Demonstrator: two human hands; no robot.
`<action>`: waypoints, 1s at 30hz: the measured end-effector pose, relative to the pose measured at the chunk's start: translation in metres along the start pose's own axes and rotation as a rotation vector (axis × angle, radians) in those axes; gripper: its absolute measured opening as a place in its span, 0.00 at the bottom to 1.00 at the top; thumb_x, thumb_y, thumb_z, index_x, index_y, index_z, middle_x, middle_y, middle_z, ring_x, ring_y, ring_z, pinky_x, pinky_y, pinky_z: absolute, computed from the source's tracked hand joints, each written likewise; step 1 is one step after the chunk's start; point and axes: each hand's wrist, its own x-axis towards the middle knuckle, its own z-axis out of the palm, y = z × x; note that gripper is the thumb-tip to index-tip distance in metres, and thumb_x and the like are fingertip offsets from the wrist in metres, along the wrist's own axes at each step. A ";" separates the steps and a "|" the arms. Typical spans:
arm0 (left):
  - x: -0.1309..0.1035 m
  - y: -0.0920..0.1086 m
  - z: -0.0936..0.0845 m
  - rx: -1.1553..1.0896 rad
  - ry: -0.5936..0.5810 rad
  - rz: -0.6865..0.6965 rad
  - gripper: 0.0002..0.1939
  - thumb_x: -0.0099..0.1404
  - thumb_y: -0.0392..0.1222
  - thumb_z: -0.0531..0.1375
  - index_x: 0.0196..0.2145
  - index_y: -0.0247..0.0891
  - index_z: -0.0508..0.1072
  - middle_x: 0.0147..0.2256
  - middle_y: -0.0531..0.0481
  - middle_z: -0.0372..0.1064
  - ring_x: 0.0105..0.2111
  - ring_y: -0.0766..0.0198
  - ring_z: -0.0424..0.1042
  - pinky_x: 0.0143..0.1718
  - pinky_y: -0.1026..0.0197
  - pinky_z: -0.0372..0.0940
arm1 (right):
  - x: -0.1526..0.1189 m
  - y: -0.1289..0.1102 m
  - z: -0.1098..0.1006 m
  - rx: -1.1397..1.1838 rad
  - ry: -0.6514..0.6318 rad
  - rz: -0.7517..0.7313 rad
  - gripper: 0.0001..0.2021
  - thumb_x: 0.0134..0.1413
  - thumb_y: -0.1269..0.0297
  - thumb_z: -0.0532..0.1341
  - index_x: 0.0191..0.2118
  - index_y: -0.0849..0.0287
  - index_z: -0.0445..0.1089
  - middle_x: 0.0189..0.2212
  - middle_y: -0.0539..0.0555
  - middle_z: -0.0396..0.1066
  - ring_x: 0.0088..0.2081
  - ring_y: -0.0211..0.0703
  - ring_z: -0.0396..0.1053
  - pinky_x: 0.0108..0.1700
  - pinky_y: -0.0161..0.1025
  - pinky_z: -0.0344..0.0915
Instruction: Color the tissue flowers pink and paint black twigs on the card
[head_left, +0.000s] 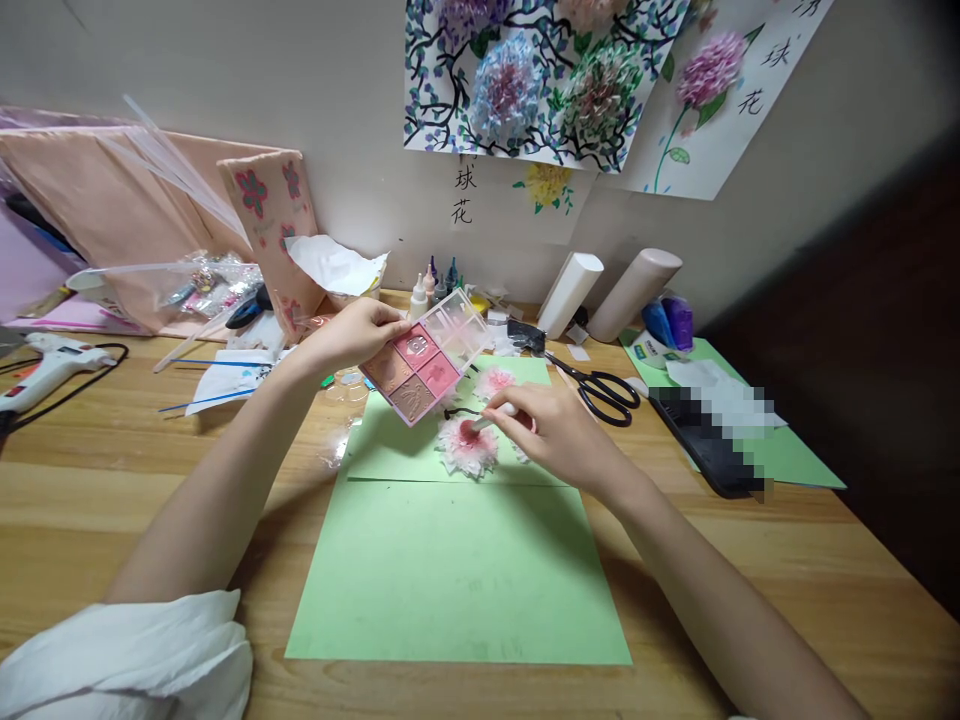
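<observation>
My left hand (367,330) grips the upper left edge of an opened makeup palette (418,372), tilted above the table. Its square pans are pink and brownish, and its clear lid (457,328) is folded back. Between the fingers of my right hand (551,425) is a makeup brush (491,419), its bristles on the centre of a white and pink paper flower (466,450). That flower lies on a green sheet (457,570). Another pink-centred flower (495,381) lies just behind, and more petals are partly covered by my right hand and the palette.
Black-handled scissors (604,395) lie right of the flowers, near a dark phone-like object (705,440). Two pale bottles (570,295) lean by the wall. A glue gun (56,370) with its cord is at the far left. Small dropper bottles (418,297) stand behind the palette.
</observation>
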 end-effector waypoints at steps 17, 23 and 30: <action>-0.001 0.008 0.012 0.035 -0.055 0.048 0.19 0.58 0.52 0.53 0.24 0.32 0.70 0.21 0.52 0.59 0.21 0.69 0.55 0.23 0.65 0.48 | 0.000 0.000 -0.003 0.138 0.322 -0.040 0.07 0.56 0.66 0.58 0.38 0.59 0.71 0.31 0.53 0.74 0.32 0.39 0.69 0.33 0.35 0.63; -0.002 0.009 0.017 0.014 -0.092 0.077 0.20 0.59 0.53 0.52 0.24 0.31 0.70 0.21 0.52 0.59 0.21 0.69 0.55 0.22 0.66 0.47 | 0.001 0.002 0.006 -0.074 0.330 -0.341 0.06 0.55 0.71 0.58 0.39 0.62 0.70 0.29 0.54 0.74 0.29 0.39 0.67 0.35 0.37 0.63; -0.002 0.010 0.015 0.035 -0.115 0.048 0.20 0.58 0.52 0.52 0.24 0.31 0.70 0.21 0.52 0.59 0.21 0.69 0.55 0.22 0.66 0.48 | -0.001 -0.001 0.006 -0.180 0.231 -0.437 0.06 0.55 0.71 0.57 0.37 0.64 0.71 0.24 0.53 0.71 0.26 0.38 0.63 0.30 0.35 0.61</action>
